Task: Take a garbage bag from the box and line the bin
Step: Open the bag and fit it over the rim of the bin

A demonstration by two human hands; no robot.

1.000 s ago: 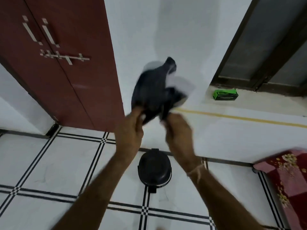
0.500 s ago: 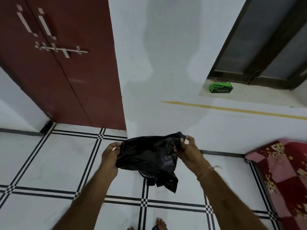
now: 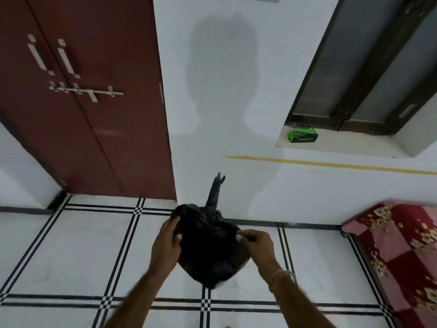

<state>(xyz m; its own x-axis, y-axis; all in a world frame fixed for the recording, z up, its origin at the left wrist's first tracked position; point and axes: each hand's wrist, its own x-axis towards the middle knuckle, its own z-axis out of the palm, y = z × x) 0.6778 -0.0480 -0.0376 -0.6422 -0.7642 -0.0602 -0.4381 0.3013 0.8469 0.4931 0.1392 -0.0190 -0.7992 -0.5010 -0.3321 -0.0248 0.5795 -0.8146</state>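
Note:
A black garbage bag [image 3: 210, 249] billows low over the tiled floor, right where the small black bin stood; the bin itself is hidden under it. One corner of the bag sticks up toward the wall. My left hand [image 3: 168, 245] grips the bag's left edge and my right hand [image 3: 256, 245] pinches its right edge, so the plastic is stretched between them. The green bag box [image 3: 302, 136] lies on the window ledge at the upper right, far from both hands.
A dark red double door [image 3: 94, 102] with metal handles fills the upper left. A white wall stands behind the bag. A red floral cloth [image 3: 402, 252] covers something at the right edge. The floor [image 3: 78, 252] is white tile with black lines.
Both hands came down from chest height, where they shook the bag out, to low over the bin. The bag has puffed open and now covers the bin.

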